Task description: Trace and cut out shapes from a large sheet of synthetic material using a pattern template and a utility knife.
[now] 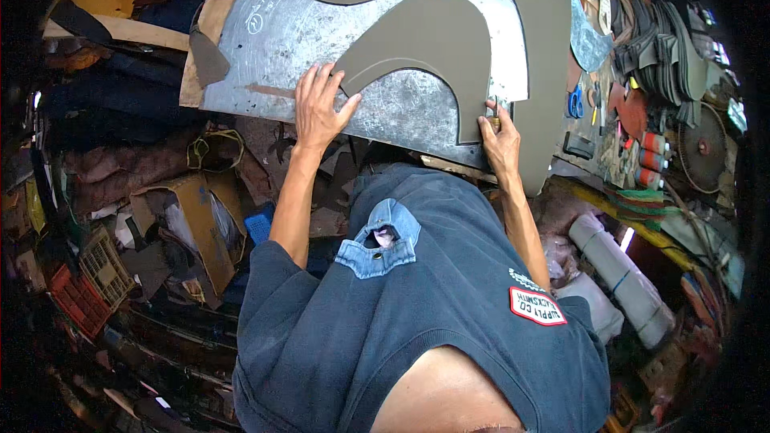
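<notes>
A curved, horn-shaped piece of grey-brown sheet material lies flat on a scratched metal work plate. A pale line runs along its inner curve. My left hand rests with fingers spread on the plate's near edge, fingertips by the narrow left end of the piece. At the piece's lower right end, my right hand is closed round a small tool with a brass-coloured part, probably a knife; its tip is hard to make out. The larger sheet of the same material surrounds the piece at the back and right.
Right of the plate, a bench holds blue-handled scissors, stacked dark cut pieces, orange-red cans and a round fan guard. Below left stand a cardboard box and plastic crates. White rolls lie lower right.
</notes>
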The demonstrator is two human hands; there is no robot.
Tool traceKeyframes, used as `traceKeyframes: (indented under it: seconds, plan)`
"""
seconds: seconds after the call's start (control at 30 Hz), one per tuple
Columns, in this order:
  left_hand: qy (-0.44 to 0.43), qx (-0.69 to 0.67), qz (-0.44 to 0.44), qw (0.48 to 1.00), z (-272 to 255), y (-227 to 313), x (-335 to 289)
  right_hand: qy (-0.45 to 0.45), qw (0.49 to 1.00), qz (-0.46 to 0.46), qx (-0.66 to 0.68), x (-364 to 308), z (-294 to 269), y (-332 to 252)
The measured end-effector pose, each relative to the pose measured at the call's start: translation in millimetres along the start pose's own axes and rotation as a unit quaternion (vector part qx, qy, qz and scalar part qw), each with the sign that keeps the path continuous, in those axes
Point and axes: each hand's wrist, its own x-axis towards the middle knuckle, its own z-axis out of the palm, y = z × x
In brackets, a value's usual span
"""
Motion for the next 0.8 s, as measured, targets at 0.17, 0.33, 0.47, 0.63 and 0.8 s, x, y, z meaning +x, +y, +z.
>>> traceKeyframes:
  seconds: [0.17, 0.33, 0.47, 0.63, 0.8]
  plan:
    - [0.008, 0.008, 0.006, 1.000, 2.4, -0.6, -0.6, 0.001, 1.000, -0.021, -0.017, 0.6, -2.6, 0.8]
    - [0.007, 0.013, 0.004, 1.000, 1.9, 0.7, -0.5, 0.005, 0.999, -0.040, -0.027, -0.2, -1.8, 4.3]
    - [0.001, 0.012, 0.000, 1.000, 3.1, -1.3, -2.0, -0.011, 1.000, 0.007, -0.020, -3.6, -4.7, -3.3]
    - [-0.001, 0.015, 0.004, 1.000, 2.4, -0.1, 0.3, 0.001, 1.000, -0.028, -0.007, 1.0, -3.0, 3.6]
    - [-0.002, 0.021, 0.005, 1.000, 0.2, 5.3, 4.2, -0.029, 0.999, -0.030, -0.026, 5.6, -5.1, 2.3]
